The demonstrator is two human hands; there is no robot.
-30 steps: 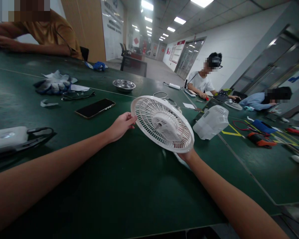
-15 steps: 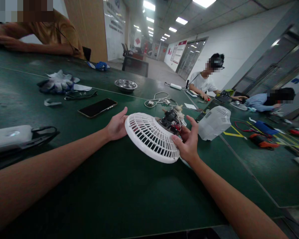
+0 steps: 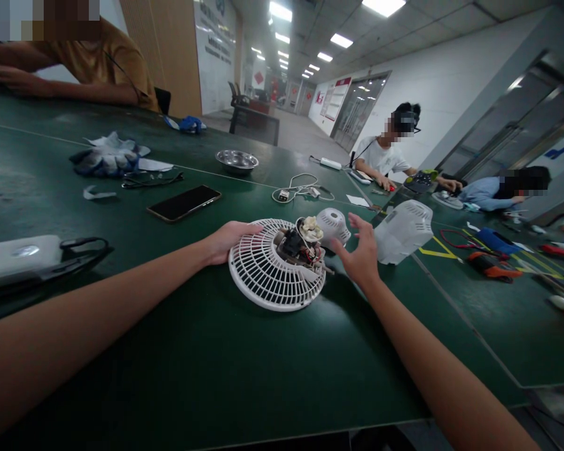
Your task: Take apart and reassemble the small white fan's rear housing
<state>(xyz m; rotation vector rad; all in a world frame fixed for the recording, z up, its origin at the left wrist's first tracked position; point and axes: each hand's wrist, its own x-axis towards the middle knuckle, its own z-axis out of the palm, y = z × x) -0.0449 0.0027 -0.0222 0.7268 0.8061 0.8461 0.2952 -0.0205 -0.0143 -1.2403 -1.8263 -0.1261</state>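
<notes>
A round white fan grille [image 3: 275, 293] lies tilted in front of me, its ribbed side up. My left hand [image 3: 228, 241] is closed on its left rim, with the fingers over the top edge. The exposed fan motor [image 3: 291, 243], with red and white wires and a cream-coloured gear part, sits at the grille's centre. My right hand [image 3: 363, 255] is apart from the grille, thumb and fingers spread. Closest to its fingertips is a rounded white motor cover [image 3: 333, 225] with slots; whether they touch it I cannot tell.
Right of my right hand stands a white plastic housing [image 3: 404, 233]. A phone [image 3: 185, 203], a metal bowl [image 3: 237, 161], a white cable [image 3: 294, 191] and gloves [image 3: 108, 156] lie beyond. An orange-and-black tool [image 3: 491, 265] is at right. Several people sit around the green table [image 3: 244, 382].
The grille has come down and turned so its motor side faces up more. My right hand has let go of it and opened. The white motor cover now shows behind the motor.
</notes>
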